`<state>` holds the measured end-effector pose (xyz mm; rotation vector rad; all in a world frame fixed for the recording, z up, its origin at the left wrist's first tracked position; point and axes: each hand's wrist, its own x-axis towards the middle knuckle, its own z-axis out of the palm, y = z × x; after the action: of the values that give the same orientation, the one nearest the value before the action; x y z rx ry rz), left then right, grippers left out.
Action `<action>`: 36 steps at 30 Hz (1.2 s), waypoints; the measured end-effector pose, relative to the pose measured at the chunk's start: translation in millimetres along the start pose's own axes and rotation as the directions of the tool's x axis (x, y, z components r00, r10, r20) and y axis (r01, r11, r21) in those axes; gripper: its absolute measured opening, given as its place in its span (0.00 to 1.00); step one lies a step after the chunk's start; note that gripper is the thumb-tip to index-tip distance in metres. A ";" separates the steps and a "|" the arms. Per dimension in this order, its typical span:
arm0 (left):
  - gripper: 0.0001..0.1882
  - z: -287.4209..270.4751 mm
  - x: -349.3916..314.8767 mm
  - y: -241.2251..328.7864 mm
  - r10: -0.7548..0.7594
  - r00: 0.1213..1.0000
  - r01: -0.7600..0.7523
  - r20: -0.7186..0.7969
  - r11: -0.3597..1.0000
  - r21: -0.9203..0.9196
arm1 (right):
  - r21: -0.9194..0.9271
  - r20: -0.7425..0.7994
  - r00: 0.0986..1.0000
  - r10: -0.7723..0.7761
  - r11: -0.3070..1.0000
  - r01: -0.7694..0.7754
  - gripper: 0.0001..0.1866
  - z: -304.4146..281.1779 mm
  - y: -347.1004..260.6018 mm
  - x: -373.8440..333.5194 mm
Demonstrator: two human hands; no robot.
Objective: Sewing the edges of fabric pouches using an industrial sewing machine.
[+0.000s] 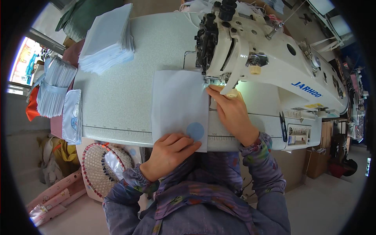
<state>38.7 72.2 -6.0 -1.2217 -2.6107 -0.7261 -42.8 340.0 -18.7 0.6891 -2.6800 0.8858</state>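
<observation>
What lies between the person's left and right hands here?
From the left hand to the right hand, the head view shows pale fabric with a blue circle, then tabletop.

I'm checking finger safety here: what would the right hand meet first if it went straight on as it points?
Probably the presser-foot area of the sewing machine, just ahead of the right hand; depth there is unclear, so it might slip beneath.

Two hands (171,152) (235,116) (one pair), one sewing machine (276,62), one basket (93,168).
</observation>
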 end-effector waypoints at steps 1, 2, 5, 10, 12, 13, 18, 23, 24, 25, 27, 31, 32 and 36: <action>0.25 0.1 3.4 -2.5 0.001 1.000 -0.001 0.008 1.000 -0.003 | -0.011 -0.017 1.000 -0.009 1.000 0.009 0.25 0.4 -0.6 -1.2; 0.25 0.5 6.8 -5.1 0.000 1.000 0.000 0.006 1.000 -0.003 | -0.012 -0.016 1.000 -0.011 1.000 0.011 0.25 1.3 -0.5 -1.7; 0.24 2.5 20.1 -17.1 -0.008 1.000 0.008 -0.020 1.000 0.012 | 0.000 -0.029 1.000 -0.006 1.000 0.006 0.25 3.7 1.0 -2.4; 0.21 5.2 41.8 -42.9 0.047 0.998 -0.047 -0.038 0.999 0.013 | -0.046 -0.048 0.998 -0.042 0.998 0.039 0.26 3.6 2.4 -0.9; 0.21 4.0 49.3 -52.4 0.037 0.999 -0.037 -0.040 0.999 0.016 | -0.043 -0.033 0.999 -0.027 0.999 0.025 0.26 2.9 0.0 -0.1; 0.21 3.6 53.0 -57.3 0.028 0.999 -0.027 -0.038 0.999 0.016 | -0.038 -0.019 1.000 -0.008 0.999 0.007 0.26 2.9 -0.9 0.1; 0.21 2.9 74.4 -79.9 0.049 0.997 -0.047 -0.053 0.998 0.044 | -0.035 -0.018 1.000 -0.012 0.999 0.011 0.26 4.0 -1.4 -0.2; 0.19 4.9 94.7 -101.2 0.082 0.994 -0.079 -0.071 0.996 0.043 | -0.040 -0.016 0.999 -0.029 0.999 0.028 0.27 3.9 0.5 -0.2; 0.19 6.6 98.7 -105.8 0.102 0.992 -0.097 -0.077 0.993 0.065 | -0.027 -0.017 1.000 -0.016 1.000 0.016 0.27 5.1 1.1 -1.2; 0.19 8.0 102.5 -110.1 0.121 0.989 -0.114 -0.081 0.990 0.087 | -0.014 -0.017 1.000 -0.004 1.000 0.003 0.27 6.1 1.7 -1.6; 0.18 8.8 109.4 -117.7 0.123 0.989 -0.115 -0.085 0.989 0.093 | -0.013 -0.024 1.000 -0.010 1.000 0.010 0.27 7.5 2.4 -0.7; 0.17 5.4 120.4 -125.7 0.127 0.988 -0.120 -0.082 0.989 0.086 | -0.012 -0.029 1.000 0.001 1.000 -0.002 0.27 6.7 -0.3 -0.5; 0.17 4.3 122.2 -125.9 0.125 0.989 -0.118 -0.081 0.989 0.088 | -0.009 -0.029 1.000 0.001 1.000 -0.001 0.27 6.1 -0.4 -0.7; 0.15 -3.8 133.6 -128.1 0.078 0.997 -0.079 -0.010 0.995 -0.069 | -0.030 -0.021 1.000 0.022 0.999 -0.023 0.27 7.6 1.9 -2.6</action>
<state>-145.5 90.7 -2.1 -1.3296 -2.5355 -0.8107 -42.1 337.6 -26.7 0.6411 -2.6822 0.8520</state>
